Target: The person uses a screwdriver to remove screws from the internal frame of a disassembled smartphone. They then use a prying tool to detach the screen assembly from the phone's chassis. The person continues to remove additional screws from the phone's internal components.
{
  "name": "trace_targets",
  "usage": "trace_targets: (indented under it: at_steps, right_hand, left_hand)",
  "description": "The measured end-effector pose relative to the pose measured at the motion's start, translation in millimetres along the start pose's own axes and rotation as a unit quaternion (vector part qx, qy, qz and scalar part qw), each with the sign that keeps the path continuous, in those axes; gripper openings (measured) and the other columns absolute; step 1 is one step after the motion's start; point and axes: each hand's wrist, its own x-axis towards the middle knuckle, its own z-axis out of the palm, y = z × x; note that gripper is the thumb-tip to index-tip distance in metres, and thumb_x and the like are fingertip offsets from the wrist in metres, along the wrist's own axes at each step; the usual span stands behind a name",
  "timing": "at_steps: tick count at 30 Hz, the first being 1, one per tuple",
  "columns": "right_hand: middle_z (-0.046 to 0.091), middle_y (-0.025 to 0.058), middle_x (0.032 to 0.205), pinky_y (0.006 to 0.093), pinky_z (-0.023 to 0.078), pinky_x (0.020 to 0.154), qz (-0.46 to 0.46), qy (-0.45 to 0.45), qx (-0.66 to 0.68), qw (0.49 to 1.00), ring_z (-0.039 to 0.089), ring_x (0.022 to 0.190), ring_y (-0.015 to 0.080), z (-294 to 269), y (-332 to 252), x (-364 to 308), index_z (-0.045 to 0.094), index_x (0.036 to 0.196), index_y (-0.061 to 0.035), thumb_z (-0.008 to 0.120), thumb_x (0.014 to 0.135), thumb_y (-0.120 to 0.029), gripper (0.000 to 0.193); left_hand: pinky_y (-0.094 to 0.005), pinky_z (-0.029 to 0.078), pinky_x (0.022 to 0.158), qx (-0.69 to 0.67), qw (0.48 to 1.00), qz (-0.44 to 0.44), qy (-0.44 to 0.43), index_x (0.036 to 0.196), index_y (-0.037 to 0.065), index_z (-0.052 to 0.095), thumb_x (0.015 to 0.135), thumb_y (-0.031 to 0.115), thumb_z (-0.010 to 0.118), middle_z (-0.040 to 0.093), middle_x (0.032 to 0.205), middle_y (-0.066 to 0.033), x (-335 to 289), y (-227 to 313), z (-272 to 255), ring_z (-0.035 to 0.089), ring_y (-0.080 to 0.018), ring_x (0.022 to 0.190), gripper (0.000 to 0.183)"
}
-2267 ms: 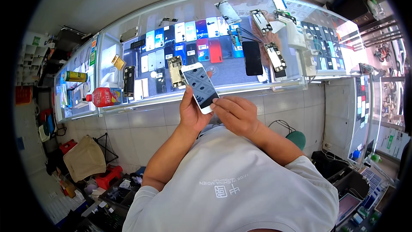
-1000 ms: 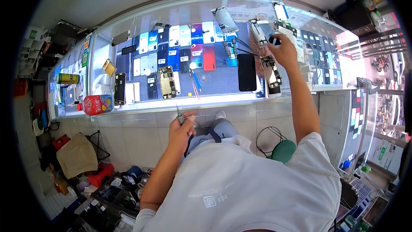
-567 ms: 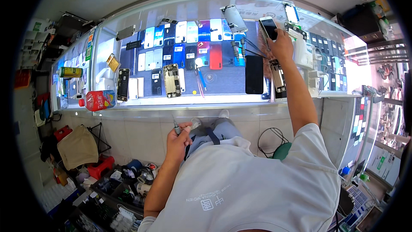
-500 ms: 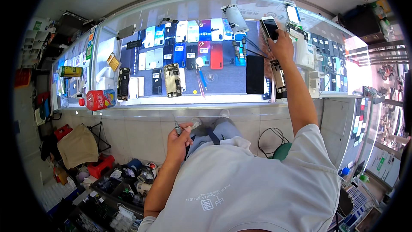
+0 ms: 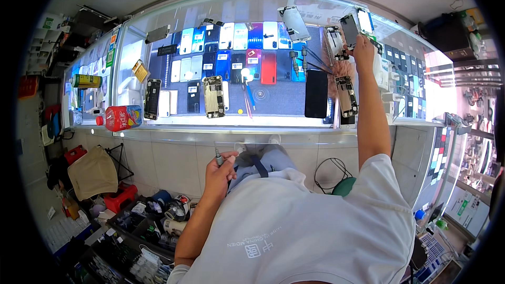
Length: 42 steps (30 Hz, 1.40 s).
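My right hand (image 5: 364,51) reaches out over the glass counter with its fingers closed on a dark phone screen panel (image 5: 349,27). Right beside that panel lies an opened phone body (image 5: 334,43), its inner parts showing. Close to my lap, my left hand (image 5: 222,172) is wrapped round a small screwdriver (image 5: 218,155), which points upward. Nearer on the counter is another opened phone (image 5: 346,97), with a black phone screen (image 5: 315,94) to its left. Two more opened phones, a gold-toned one (image 5: 213,97) and a dark one (image 5: 152,99), lie further left.
Slim screwdrivers (image 5: 294,64) and tweezers (image 5: 248,100) rest on the glass counter (image 5: 184,122). A red bottle (image 5: 123,118) lies near its front edge, a yellow-green can (image 5: 87,81) beyond. Several phones show beneath the glass. Crates of parts (image 5: 142,236) stand at lower left.
The screen panel has come up off the white phone in my right hand, moving right and away, and the phone's inside now shows. My left hand has stayed nearly still with the screwdriver.
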Motion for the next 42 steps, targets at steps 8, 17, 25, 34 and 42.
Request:
trace_targets:
  at_steps: [8, 17, 25, 34, 42]
  right_hand:
    - [0.075, 0.0255, 0.109, 0.0499, 0.054, 0.092, -0.173, 0.16, -0.364, 0.901, 0.071, 0.101, 0.0451, -23, 31, 34, 0.075, 0.111, 0.0001, 0.052, 0.106, -0.029, 0.038]
    - [0.076, 0.0221, 0.106, 0.0515, 0.056, 0.087, -0.203, 0.104, -0.511, 0.829, 0.072, 0.101, 0.0426, -27, 48, 21, 0.076, 0.109, -0.0008, 0.054, 0.096, -0.017, 0.03]
    - [0.075, 0.0159, 0.112, 0.0451, 0.06, 0.08, -0.289, 0.064, -0.472, 0.831, 0.075, 0.094, 0.0338, 6, -11, -42, 0.073, 0.126, -0.0075, 0.06, 0.101, -0.019, 0.03]
    - [0.069, 0.008, 0.133, 0.0387, 0.055, 0.077, -0.532, -0.362, -0.293, 0.707, 0.068, 0.095, 0.0237, 120, -55, -307, 0.067, 0.139, -0.015, 0.072, 0.076, -0.006, 0.064]
    - [0.072, 0.0061, 0.105, 0.0355, 0.053, 0.07, -0.479, -0.255, -0.327, 0.774, 0.065, 0.083, 0.0229, 168, -48, -324, 0.069, 0.128, -0.0041, 0.077, 0.078, -0.007, 0.051]
  left_hand:
    - [-0.0306, 0.045, 0.063, -0.016, 1.0, -0.012, 0.006, 0.123, -0.004, 0.066, 0.104, 0.017, 0.065, 0.04, 0.065, 0.0066, -6, -2, -2, 0.041, -0.0067, 0.056, 0.029]
    - [-0.028, 0.046, 0.06, -0.009, 1.0, -0.002, 0.013, 0.12, -0.001, 0.07, 0.104, 0.018, 0.066, 0.048, 0.068, 0.0056, 0, 0, 2, 0.043, -0.0056, 0.057, 0.025]
    - [-0.0277, 0.045, 0.06, 0.105, 0.993, 0.055, 0.012, 0.124, 0.003, 0.067, 0.107, 0.022, 0.063, 0.048, 0.074, 0.006, 5, 24, -12, 0.044, -0.0052, 0.062, 0.027]
    - [-0.0422, 0.051, 0.072, 0.396, 0.873, 0.269, -0.087, 0.123, -0.001, 0.062, 0.103, 0.016, 0.063, 0.062, 0.086, -0.0116, 54, 57, 24, 0.063, -0.0309, 0.078, 0.026]
    - [-0.0406, 0.054, 0.075, 0.396, 0.816, 0.387, -0.168, 0.125, 0.002, 0.066, 0.094, 0.01, 0.075, 0.065, 0.101, -0.0142, 79, 103, -18, 0.066, -0.03, 0.081, 0.033]
